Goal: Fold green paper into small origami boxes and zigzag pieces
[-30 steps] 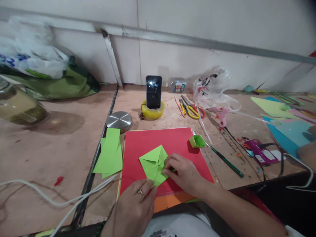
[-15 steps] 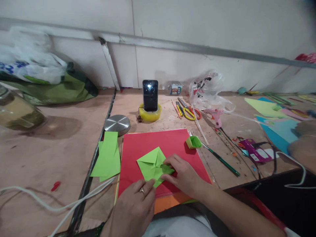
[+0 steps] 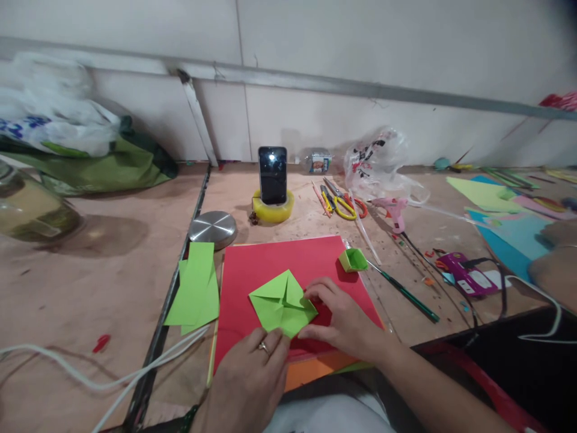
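Observation:
A folded green sheet of paper lies on a stack of coloured sheets with a red sheet on top. Its corners are turned in toward the middle, with creases and narrow gaps between the flaps. My left hand, with a ring on one finger, holds the lower corner, fingers closed together; the thumb is hidden. At the right corner is my right hand, thumb and fingers apart, fingertips by the paper's edge. A small green paper box sits at the red sheet's upper right. Green paper strips lie to the left.
A metal lid, a phone in a yellow tape roll, scissors and a pink glue gun stand behind. A green-handled tool lies right. White cables cross the left. Another person's hand is far right.
My right hand has drawn slightly right, and its fingers have come off the right flap, which now lies flatter. My left hand has shifted a little to the right at the lower corner.

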Demonstrator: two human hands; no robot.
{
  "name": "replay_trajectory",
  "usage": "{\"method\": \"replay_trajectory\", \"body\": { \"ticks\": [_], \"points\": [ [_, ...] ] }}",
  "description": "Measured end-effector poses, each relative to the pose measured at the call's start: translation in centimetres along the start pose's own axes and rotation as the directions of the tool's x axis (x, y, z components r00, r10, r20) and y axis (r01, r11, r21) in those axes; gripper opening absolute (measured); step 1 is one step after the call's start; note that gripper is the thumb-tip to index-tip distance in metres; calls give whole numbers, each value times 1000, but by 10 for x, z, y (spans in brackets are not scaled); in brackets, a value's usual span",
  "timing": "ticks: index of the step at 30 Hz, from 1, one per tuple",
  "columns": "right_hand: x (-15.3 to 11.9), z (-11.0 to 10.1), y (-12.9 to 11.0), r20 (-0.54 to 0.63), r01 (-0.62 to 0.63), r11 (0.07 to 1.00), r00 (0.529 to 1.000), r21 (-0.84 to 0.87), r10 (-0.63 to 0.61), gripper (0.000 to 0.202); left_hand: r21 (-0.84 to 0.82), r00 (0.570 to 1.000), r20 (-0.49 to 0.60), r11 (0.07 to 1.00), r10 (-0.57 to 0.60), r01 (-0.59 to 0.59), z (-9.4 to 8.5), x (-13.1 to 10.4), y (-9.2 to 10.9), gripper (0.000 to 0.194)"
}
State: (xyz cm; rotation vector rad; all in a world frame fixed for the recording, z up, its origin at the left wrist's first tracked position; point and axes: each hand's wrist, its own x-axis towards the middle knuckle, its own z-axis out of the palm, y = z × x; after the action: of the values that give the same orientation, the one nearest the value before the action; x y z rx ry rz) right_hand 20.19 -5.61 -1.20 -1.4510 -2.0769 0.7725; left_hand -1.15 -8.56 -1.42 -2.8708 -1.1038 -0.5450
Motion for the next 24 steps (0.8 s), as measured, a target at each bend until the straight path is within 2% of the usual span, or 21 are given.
{"method": "replay_trajectory", "body": {
  "ticks": [4, 8, 10, 12, 16, 18, 21, 24],
  "points": [
    [0, -5, 2, 56, -10, 996, 998, 86, 5, 24, -4, 995, 100, 1000, -28, 29, -4, 5, -1, 26],
    [1, -4, 3, 63, 27, 995, 997, 92, -33, 26, 3, 980, 131, 989, -149, 150, -1, 15, -3, 21],
    [1, -3, 3, 66, 38, 997, 997, 74, -43, 29, 8, 964, 152, 975, -220, 221, 0, 24, -3, 31],
    [0, -2, 4, 69, 45, 997, 996, 61, -50, 33, 35, 926, 254, 960, -279, 279, -2, 34, -4, 35],
    [-1, -3, 7, 68, 48, 996, 996, 80, -54, 35, 71, 811, 488, 941, -323, 332, -10, 54, -3, 12],
    [-2, -4, 8, 70, 55, 993, 996, 102, -62, 28, 86, 781, 528, 936, -333, 341, -13, 59, -3, 13],
    [-2, -6, 8, 60, 71, 989, 995, 128, -79, 17, 124, 763, 530, 924, -370, 362, -11, 61, -3, 15],
    [-3, -4, 8, 32, 84, 988, 996, 130, -88, 18, 152, 746, 537, 915, -393, 373, -8, 61, -2, 16]
  ]
}}
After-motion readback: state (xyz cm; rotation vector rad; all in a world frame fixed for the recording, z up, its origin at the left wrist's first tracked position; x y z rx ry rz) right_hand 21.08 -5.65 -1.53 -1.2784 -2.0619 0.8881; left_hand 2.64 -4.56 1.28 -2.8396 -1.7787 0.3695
